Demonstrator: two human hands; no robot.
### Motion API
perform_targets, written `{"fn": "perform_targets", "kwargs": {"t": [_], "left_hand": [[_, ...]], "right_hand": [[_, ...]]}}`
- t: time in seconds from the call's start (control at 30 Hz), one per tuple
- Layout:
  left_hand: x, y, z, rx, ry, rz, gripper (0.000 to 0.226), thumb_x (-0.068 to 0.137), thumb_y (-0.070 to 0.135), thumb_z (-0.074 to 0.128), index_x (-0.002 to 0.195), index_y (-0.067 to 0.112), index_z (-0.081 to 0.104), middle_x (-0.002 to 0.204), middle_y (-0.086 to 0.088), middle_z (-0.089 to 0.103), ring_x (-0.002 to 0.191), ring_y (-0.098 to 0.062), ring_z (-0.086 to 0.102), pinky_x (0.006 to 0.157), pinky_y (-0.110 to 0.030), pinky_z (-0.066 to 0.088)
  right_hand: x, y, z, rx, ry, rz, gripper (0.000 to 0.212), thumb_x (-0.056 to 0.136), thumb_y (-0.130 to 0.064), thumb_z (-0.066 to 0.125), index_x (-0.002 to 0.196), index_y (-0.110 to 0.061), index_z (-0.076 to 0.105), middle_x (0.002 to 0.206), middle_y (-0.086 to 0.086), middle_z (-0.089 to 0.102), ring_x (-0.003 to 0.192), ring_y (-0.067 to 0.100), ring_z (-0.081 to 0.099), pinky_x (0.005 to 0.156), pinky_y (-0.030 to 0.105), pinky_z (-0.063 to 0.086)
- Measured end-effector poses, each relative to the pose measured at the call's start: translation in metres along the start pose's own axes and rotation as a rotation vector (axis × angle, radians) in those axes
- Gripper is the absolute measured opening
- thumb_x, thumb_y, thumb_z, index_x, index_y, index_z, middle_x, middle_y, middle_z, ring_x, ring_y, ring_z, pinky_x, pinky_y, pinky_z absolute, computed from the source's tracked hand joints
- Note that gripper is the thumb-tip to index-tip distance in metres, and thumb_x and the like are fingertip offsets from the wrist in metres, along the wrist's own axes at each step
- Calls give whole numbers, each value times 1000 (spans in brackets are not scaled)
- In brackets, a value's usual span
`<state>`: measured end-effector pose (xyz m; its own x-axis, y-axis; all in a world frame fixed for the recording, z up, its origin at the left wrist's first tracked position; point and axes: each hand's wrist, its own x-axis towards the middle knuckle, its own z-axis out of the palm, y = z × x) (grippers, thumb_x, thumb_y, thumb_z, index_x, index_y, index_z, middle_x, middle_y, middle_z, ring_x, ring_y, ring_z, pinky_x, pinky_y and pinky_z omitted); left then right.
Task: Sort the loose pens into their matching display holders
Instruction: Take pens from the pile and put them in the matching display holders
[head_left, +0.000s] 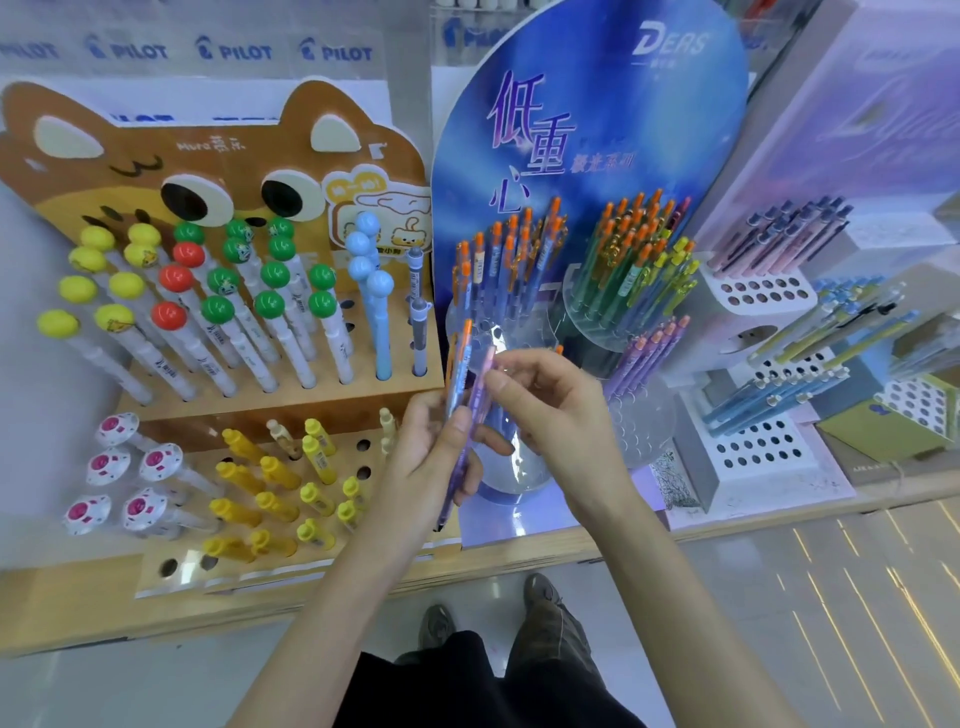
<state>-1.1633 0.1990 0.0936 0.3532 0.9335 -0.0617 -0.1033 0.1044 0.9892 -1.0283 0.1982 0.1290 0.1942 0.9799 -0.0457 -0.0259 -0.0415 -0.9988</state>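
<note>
In front of the blue oval display board (587, 130), low and just left of its centre: the left hand (434, 457) grips a small bundle of loose pens (460, 395), fingers and thumb curled round the barrels near mid-length. The orange-tipped tops point up toward the board and the writing ends hang below the palm. The right hand (550, 410) pinches the upper part of one purple pen (487, 376) between thumb and forefinger, at the bundle's edge nearer the board's centre; whether it has parted from the others cannot be told. At the foot of the board stand clear tiered holders: orange-topped pens (511, 254) at its lower left, green and yellow pens (631, 265) at its lower right, purple pens (647, 353) just below those, and a clear holder (522, 480) with many vacant holes at the very front of the board's base. All rests on a wooden surface (519, 564). Handling, as judged: the pens appear light, stiff and slender, with smooth translucent plastic barrels likely to slide against one another, so a loosely held bundle may fan out or drop. A single pen is best taken by a pinch on the upper barrel, leaving the lower end free to enter a hole. The purple pen probably matches the purple group at the board's lower right.
</note>
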Motion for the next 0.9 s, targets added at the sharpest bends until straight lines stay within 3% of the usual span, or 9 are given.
{"fn": "perform_targets", "kwargs": {"t": [0.1, 0.27, 0.43, 0.53, 0.63, 0.7, 0.8, 0.9], "left_hand": [[4, -3, 8, -4, -36, -18, 24, 90, 37, 44, 103, 17, 41, 85, -3, 71, 50, -10, 52, 47, -20, 41], [16, -6, 30, 34, -84, 34, 18, 94, 27, 52, 100, 14, 42, 79, 3, 67, 57, -9, 48, 55, -16, 40], [23, -9, 53, 54, -96, 7, 17, 92, 31, 50, 98, 16, 45, 78, 8, 63, 63, -8, 52, 62, -16, 40], [23, -8, 64, 123, 44, -8, 23, 89, 42, 44, 99, 24, 54, 89, 13, 58, 78, 2, 55, 73, -12, 40], [25, -3, 67, 205, 247, 27, 24, 84, 42, 47, 97, 28, 61, 97, 1, 49, 78, 1, 50, 75, -15, 40], [26, 0, 69, 207, 307, 59, 19, 83, 37, 50, 95, 29, 62, 97, -2, 51, 80, 2, 52, 76, -13, 40], [27, -4, 74, 244, 365, 84, 13, 83, 36, 53, 91, 31, 62, 94, -1, 56, 79, 2, 55, 74, -14, 42], [28, -9, 78, 236, 417, 100, 8, 86, 29, 58, 89, 35, 62, 91, 1, 58, 78, 0, 55, 73, -17, 43]], "right_hand": [[-7, 2, -12, 30, 74, 9, 11, 89, -3, 62, 86, -12, 67, 71, -5, 60, 63, 11, 48, 51, 19, 40], [-18, 1, -30, 117, 187, 23, 9, 90, -4, 61, 98, -6, 63, 77, -3, 62, 59, 12, 54, 51, 20, 43], [-19, 0, -47, 159, 244, 87, 5, 88, -8, 65, 87, -3, 64, 63, -4, 63, 56, 7, 57, 54, 16, 45], [-16, -3, -79, -90, 346, -52, 6, 91, -13, 64, 87, -12, 68, 72, -5, 66, 66, 8, 60, 63, 18, 49], [-10, -7, -111, -396, 438, -189, 10, 93, -16, 60, 101, -16, 67, 86, -7, 67, 77, -1, 61, 70, 7, 43], [-2, -5, -123, -535, 398, -234, 15, 95, -12, 57, 108, -12, 65, 91, -3, 66, 81, -4, 60, 74, 5, 42], [6, 2, -127, -661, 312, -274, 19, 96, -10, 55, 111, -5, 65, 94, 1, 67, 84, 4, 59, 78, 14, 46], [8, 9, -127, -699, 259, -311, 19, 95, -8, 56, 111, -5, 65, 90, -1, 65, 84, 4, 56, 74, 8, 42]]}}
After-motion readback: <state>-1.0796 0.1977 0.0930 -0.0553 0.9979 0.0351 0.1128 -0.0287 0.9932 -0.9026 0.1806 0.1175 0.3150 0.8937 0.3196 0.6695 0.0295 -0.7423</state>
